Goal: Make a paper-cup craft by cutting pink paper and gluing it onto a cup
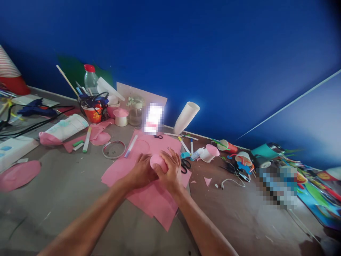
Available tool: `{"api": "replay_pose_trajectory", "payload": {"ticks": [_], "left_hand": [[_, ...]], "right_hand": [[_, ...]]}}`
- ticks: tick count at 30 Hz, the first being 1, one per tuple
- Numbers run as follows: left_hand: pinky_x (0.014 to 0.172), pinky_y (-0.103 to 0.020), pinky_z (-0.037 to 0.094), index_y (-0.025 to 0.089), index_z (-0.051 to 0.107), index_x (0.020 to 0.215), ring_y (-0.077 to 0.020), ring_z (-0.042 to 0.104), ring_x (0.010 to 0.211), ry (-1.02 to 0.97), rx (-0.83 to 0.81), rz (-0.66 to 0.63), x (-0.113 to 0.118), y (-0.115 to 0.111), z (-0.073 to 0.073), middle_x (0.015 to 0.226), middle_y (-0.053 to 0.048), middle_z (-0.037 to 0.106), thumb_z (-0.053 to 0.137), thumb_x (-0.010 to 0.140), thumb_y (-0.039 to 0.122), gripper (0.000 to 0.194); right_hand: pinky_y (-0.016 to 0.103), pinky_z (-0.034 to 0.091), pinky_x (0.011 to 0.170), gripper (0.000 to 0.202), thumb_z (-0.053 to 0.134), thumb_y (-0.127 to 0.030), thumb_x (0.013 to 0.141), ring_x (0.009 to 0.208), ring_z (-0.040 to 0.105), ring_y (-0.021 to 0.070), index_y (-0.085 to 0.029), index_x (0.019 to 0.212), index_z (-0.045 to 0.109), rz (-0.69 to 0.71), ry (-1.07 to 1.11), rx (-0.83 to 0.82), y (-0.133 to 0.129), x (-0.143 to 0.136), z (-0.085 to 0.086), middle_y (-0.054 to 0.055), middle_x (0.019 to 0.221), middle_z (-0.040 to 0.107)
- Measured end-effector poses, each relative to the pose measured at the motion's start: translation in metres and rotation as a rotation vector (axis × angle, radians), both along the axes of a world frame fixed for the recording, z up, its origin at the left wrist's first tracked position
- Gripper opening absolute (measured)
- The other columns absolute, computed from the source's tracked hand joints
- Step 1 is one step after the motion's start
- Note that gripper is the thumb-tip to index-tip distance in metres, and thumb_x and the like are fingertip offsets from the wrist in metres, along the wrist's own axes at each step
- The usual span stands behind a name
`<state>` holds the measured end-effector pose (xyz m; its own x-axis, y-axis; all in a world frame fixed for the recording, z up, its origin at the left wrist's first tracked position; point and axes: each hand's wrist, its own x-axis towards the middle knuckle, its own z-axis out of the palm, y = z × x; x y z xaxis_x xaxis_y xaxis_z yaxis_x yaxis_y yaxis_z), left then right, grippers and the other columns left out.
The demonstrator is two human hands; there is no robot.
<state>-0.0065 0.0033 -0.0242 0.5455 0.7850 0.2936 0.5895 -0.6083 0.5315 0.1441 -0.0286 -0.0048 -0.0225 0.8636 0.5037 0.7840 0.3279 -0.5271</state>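
Note:
Between my two hands is a small round thing with a pink paper top point(157, 163), shaped like the pink-topped cups close by; its lower part is hidden by my fingers. My right hand point(170, 170) curls round it from the right, thumb lying across the front. On the other side my left hand point(142, 172) grips it, fingers partly hidden. Beneath both hands lie overlapping sheets of pink paper point(157, 201). Black-handled scissors point(185, 165) rest at the paper's right edge, and a white marker point(131, 145) lies on its left part.
A roll of tape point(114, 149) lies left of the paper. Behind stand a glass jar point(135, 113), a bright blurred screen point(153, 119) and a leaning stack of paper cups point(186, 117). Rightward are a pink-topped cup point(209, 153) and a teal bottle point(266, 151). A blue wall point(213, 53) closes the back.

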Motion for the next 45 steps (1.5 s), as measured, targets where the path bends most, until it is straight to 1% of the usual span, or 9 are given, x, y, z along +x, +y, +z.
{"api": "replay_pose_trajectory", "payload": {"ticks": [8, 12, 16, 20, 28, 37, 41, 43, 45], "left_hand": [[0.107, -0.058, 0.036, 0.019, 0.066, 0.103, -0.0349, 0.054, 0.12, 0.021, 0.001, -0.008, -0.001, 0.001, -0.002, 0.114, -0.012, 0.067, 0.064, 0.076, 0.024, 0.028], [0.108, -0.058, 0.035, 0.019, 0.068, 0.099, -0.035, 0.052, 0.122, 0.032, -0.019, -0.002, -0.001, 0.0, 0.0, 0.115, -0.012, 0.066, 0.065, 0.076, 0.024, 0.023], [0.108, -0.06, 0.034, 0.019, 0.066, 0.108, -0.0347, 0.052, 0.123, 0.031, -0.045, -0.004, -0.001, -0.001, 0.003, 0.12, -0.013, 0.065, 0.064, 0.077, 0.025, 0.031], [0.109, -0.06, 0.034, 0.019, 0.066, 0.107, -0.0351, 0.052, 0.124, 0.034, -0.049, -0.002, 0.0, -0.001, 0.003, 0.12, -0.013, 0.065, 0.063, 0.079, 0.025, 0.029], [0.109, -0.059, 0.033, 0.014, 0.063, 0.112, -0.0376, 0.05, 0.124, 0.031, -0.031, -0.005, -0.002, -0.001, 0.0, 0.118, -0.014, 0.066, 0.063, 0.078, 0.024, 0.036], [0.106, -0.055, 0.037, 0.02, 0.065, 0.106, -0.0342, 0.053, 0.119, 0.026, 0.001, -0.003, -0.001, 0.0, 0.002, 0.115, -0.011, 0.067, 0.062, 0.078, 0.026, 0.029], [0.103, -0.055, 0.039, 0.02, 0.067, 0.103, -0.0347, 0.055, 0.116, 0.035, -0.016, -0.023, 0.0, -0.001, 0.01, 0.112, -0.011, 0.068, 0.064, 0.076, 0.024, 0.028], [0.101, -0.055, 0.041, 0.019, 0.067, 0.099, -0.0343, 0.057, 0.113, 0.03, -0.041, -0.034, 0.001, -0.001, 0.014, 0.109, -0.011, 0.068, 0.065, 0.075, 0.024, 0.024], [0.1, -0.052, 0.043, 0.02, 0.066, 0.098, -0.033, 0.058, 0.11, 0.005, -0.071, -0.033, 0.0, 0.0, 0.016, 0.108, -0.01, 0.068, 0.066, 0.074, 0.025, 0.024]], "right_hand": [[0.053, 0.025, 0.113, 0.035, 0.064, -0.033, 0.082, 0.135, 0.045, 0.032, -0.023, 0.116, 0.065, -0.014, -0.009, -0.018, 0.0, 0.0, 0.0, 0.006, 0.121, 0.07], [0.053, 0.026, 0.113, 0.036, 0.064, -0.034, 0.082, 0.134, 0.045, 0.0317, -0.021, 0.116, 0.065, -0.021, -0.022, -0.002, 0.0, -0.001, 0.0, 0.007, 0.121, 0.07], [0.053, 0.027, 0.113, 0.036, 0.064, -0.034, 0.083, 0.133, 0.047, 0.0318, -0.021, 0.116, 0.065, -0.028, -0.036, -0.004, -0.001, -0.001, 0.0, 0.007, 0.121, 0.07], [0.052, 0.025, 0.115, 0.036, 0.064, -0.035, 0.083, 0.133, 0.048, 0.0311, -0.021, 0.117, 0.065, -0.028, -0.038, -0.016, -0.001, -0.001, 0.0, 0.007, 0.122, 0.07], [0.054, 0.024, 0.115, 0.035, 0.063, -0.036, 0.085, 0.133, 0.046, 0.0314, -0.022, 0.117, 0.064, -0.007, -0.028, -0.035, -0.002, 0.0, 0.001, 0.007, 0.123, 0.069], [0.059, 0.024, 0.114, 0.034, 0.063, -0.035, 0.084, 0.133, 0.046, 0.0349, -0.021, 0.115, 0.064, 0.013, -0.007, -0.04, -0.002, 0.0, 0.004, 0.009, 0.122, 0.069], [0.065, 0.02, 0.114, 0.047, 0.063, -0.04, 0.084, 0.139, 0.038, 0.0377, -0.019, 0.126, 0.059, 0.036, -0.01, -0.037, -0.001, 0.004, 0.0, 0.012, 0.132, 0.063], [0.068, 0.023, 0.113, 0.058, 0.06, -0.044, 0.086, 0.141, 0.036, 0.038, -0.017, 0.136, 0.051, 0.043, 0.015, 0.017, 0.0, 0.009, -0.002, 0.015, 0.139, 0.057], [0.067, 0.028, 0.112, 0.059, 0.056, -0.046, 0.088, 0.142, 0.035, 0.0359, -0.019, 0.14, 0.047, 0.072, 0.065, 0.075, 0.001, 0.015, -0.001, 0.015, 0.142, 0.054]]}}
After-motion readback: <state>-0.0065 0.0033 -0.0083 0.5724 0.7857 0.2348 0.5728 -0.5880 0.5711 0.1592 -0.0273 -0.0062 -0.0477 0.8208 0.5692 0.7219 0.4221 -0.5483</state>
